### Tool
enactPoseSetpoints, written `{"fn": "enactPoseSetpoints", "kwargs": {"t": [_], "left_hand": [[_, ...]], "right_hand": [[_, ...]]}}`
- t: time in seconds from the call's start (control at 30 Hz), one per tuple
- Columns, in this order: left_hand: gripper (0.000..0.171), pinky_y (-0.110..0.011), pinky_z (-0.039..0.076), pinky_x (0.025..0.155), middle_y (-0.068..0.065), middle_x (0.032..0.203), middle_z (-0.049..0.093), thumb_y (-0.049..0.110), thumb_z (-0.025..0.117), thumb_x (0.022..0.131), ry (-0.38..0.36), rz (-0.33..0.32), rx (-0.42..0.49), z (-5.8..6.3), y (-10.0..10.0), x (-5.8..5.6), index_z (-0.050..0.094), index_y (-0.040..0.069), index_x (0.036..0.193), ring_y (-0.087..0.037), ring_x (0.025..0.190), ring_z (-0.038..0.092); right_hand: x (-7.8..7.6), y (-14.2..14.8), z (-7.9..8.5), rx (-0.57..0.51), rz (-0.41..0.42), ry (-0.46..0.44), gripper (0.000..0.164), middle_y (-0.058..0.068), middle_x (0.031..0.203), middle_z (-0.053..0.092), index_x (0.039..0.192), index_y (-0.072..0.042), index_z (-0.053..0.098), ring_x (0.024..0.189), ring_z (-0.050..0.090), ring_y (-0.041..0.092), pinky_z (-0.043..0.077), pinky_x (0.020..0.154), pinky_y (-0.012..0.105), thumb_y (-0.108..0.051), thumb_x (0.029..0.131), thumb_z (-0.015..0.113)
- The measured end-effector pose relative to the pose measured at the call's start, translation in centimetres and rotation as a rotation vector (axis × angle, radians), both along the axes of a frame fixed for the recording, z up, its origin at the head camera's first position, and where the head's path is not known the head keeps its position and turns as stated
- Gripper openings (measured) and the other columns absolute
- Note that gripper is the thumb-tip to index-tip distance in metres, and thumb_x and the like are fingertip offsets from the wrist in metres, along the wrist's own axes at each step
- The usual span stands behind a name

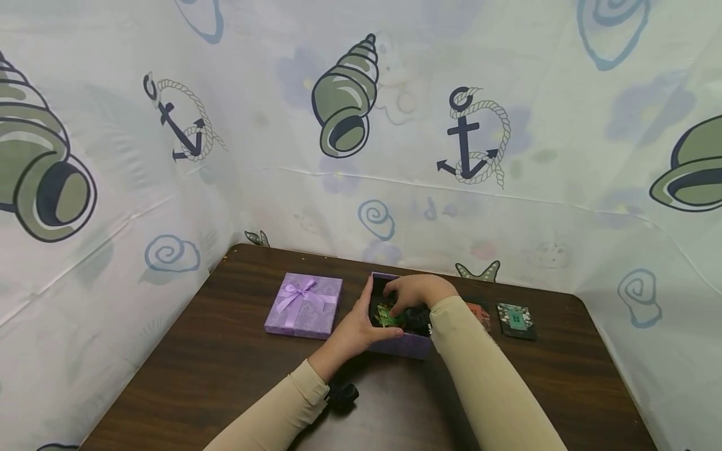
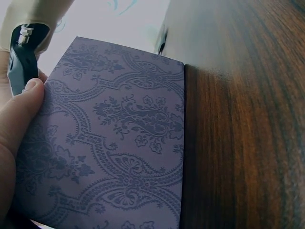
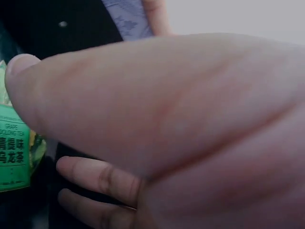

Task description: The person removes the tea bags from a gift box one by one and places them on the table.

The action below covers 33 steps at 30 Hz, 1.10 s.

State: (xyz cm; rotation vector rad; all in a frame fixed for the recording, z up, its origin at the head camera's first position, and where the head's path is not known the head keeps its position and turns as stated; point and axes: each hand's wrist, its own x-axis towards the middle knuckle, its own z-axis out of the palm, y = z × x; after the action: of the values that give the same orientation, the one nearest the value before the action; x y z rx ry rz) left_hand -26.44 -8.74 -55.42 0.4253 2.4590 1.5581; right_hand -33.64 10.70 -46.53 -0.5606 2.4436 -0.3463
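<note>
A purple gift box (image 1: 399, 344) with a dark inside stands uncovered toward the back of the table. My left hand (image 1: 358, 322) holds its near left corner, fingers along the left wall and thumb on the front wall; the left wrist view shows that thumb against the patterned side (image 2: 119, 138). Over the rim, my right hand (image 1: 420, 291) reaches inside with bent fingers. A green tea packet (image 3: 14, 148), printed as grape oolong tea, lies in the box by the right thumb tip. Between thumb and fingers a gap shows in the right wrist view.
Left of the box lies its purple lid (image 1: 304, 307) with a ribbon bow. To the right are a red packet (image 1: 479, 315), partly behind the right sleeve, and a dark packet with a green label (image 1: 516, 319). A patterned curtain (image 1: 395, 207) hangs behind the wooden table (image 1: 214, 351).
</note>
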Motion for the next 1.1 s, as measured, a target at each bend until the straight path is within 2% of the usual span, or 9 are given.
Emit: {"fn": "enactPoseSetpoints", "kwargs": {"t": [0.13,0.23,0.43,0.6,0.9,1.0,1.1], "left_hand": [[0.137,-0.069,0.035,0.126,-0.015,0.183,0.019,0.061,0.093,0.082,-0.001,0.001,0.000,-0.1,-0.1,0.0,-0.005,0.040,0.176,-0.046,0.163,0.034],[0.137,-0.069,0.034,0.127,-0.014,0.183,0.017,0.060,0.093,0.082,-0.001,-0.001,-0.002,-0.1,0.0,0.1,-0.005,0.040,0.176,-0.046,0.163,0.033],[0.139,-0.069,0.033,0.128,-0.014,0.183,0.018,0.061,0.093,0.080,0.000,0.005,0.000,-0.1,-0.1,0.0,-0.004,0.037,0.176,-0.045,0.163,0.032],[0.139,-0.068,0.032,0.128,-0.014,0.183,0.017,0.060,0.093,0.081,0.000,0.002,-0.002,-0.1,-0.2,0.0,-0.005,0.035,0.177,-0.045,0.164,0.032],[0.139,-0.066,0.035,0.127,-0.016,0.182,0.019,0.059,0.094,0.081,0.005,0.005,-0.006,-0.1,-0.1,0.1,-0.005,0.035,0.177,-0.045,0.162,0.036],[0.139,-0.066,0.036,0.127,-0.017,0.183,0.018,0.059,0.093,0.081,0.006,0.002,0.001,-0.1,-0.1,0.2,-0.006,0.035,0.177,-0.044,0.162,0.036],[0.140,-0.066,0.035,0.127,-0.017,0.182,0.019,0.059,0.094,0.081,0.012,0.000,0.010,-0.1,-0.1,0.1,-0.005,0.033,0.177,-0.044,0.162,0.036]], "right_hand": [[0.0,-0.1,-0.6,-0.002,-0.017,-0.019,0.069,0.012,0.165,0.054,0.161,-0.009,0.054,0.152,0.053,0.035,0.048,0.121,0.057,-0.030,0.100,0.080],[0.0,-0.2,-1.0,0.015,-0.023,-0.012,0.066,0.013,0.160,0.059,0.157,-0.006,0.058,0.148,0.057,0.035,0.050,0.119,0.056,-0.030,0.100,0.081],[0.1,-0.3,-1.2,0.040,-0.033,0.023,0.049,0.008,0.137,0.074,0.138,-0.008,0.074,0.124,0.071,0.027,0.058,0.108,0.052,-0.032,0.096,0.085],[0.0,-0.2,-1.4,0.038,-0.019,0.027,0.038,0.003,0.124,0.078,0.129,-0.010,0.079,0.108,0.073,0.021,0.061,0.101,0.049,-0.030,0.097,0.083],[-0.1,0.6,-2.1,-0.025,-0.005,0.026,0.038,0.003,0.130,0.076,0.130,-0.013,0.079,0.115,0.071,0.021,0.060,0.104,0.049,-0.025,0.094,0.086],[-0.3,0.7,-2.3,-0.061,0.018,0.018,0.027,0.000,0.118,0.076,0.120,-0.014,0.080,0.103,0.069,0.017,0.061,0.095,0.043,-0.022,0.095,0.085],[-0.4,0.8,-2.4,-0.107,0.025,-0.002,0.008,-0.004,0.098,0.071,0.102,-0.016,0.080,0.084,0.062,0.014,0.056,0.077,0.035,-0.016,0.095,0.083]]}}
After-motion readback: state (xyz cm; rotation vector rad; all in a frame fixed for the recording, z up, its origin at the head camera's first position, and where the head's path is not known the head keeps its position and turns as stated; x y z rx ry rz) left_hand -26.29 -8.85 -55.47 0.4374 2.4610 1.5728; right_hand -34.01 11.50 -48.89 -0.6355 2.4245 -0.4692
